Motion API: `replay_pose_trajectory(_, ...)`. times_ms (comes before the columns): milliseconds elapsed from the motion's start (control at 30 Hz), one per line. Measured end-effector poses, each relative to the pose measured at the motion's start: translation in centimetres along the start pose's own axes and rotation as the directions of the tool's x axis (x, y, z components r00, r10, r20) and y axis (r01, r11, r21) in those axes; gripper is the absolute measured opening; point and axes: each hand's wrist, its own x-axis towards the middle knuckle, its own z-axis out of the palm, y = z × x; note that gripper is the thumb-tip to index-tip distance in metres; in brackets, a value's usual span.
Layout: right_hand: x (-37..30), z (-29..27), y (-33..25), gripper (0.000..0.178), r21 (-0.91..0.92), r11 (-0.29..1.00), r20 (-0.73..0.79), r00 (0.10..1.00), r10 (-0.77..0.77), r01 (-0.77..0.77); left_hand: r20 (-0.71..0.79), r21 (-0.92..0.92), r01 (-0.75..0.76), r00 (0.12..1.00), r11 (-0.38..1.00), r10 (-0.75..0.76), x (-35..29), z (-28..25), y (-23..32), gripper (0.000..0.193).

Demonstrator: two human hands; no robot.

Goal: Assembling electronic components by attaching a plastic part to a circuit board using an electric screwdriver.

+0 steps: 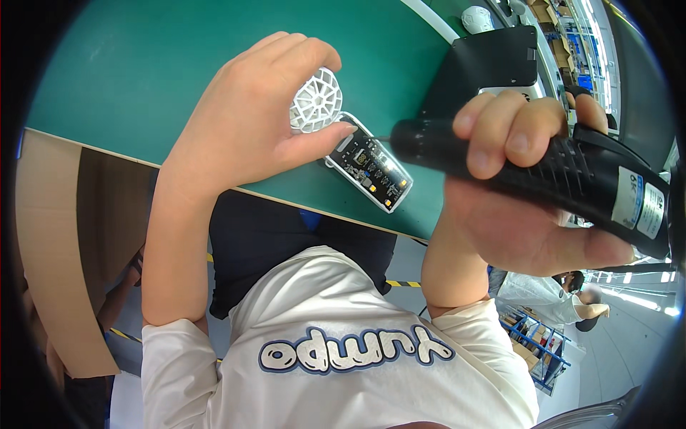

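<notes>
My left hand (246, 114) is closed around a round white lattice piece (316, 101). Against that piece lies a narrow white housing with a black circuit board (371, 166) showing, and my left thumb rests at its upper end. Whether the two are joined, I cannot tell. Wrapped in the fingers of my right hand (507, 225) is a black electric screwdriver (564, 175), held nearly level. Its thin bit points left to the board's upper part beside my thumb; whether it touches a screw is too small to see.
The work goes on over a green tabletop (164, 71). A black flat panel (493, 61) stands at the far right, with another white lattice part (476, 19) behind it. Brown cardboard (61, 250) is at the left; another person (547, 297) is at the lower right.
</notes>
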Motion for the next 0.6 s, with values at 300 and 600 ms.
replay_pose_trajectory(300, 3.4, -1.7, 1.4, 0.099, 0.044, 0.999, 0.518, 0.855, -0.029, 0.007, -0.016, -0.007, 0.003, 1.0, 1.0, -0.003, 0.0, 0.2, 0.0, 0.045)
replay_pose_trajectory(600, 1.5, -1.1, 0.4, 0.097, 0.103, 0.991, 0.173, 0.983, 0.066, -0.084, -0.013, -0.032, 0.009, 1.0, 0.999, -0.009, 0.0, 0.2, 0.0, 0.045)
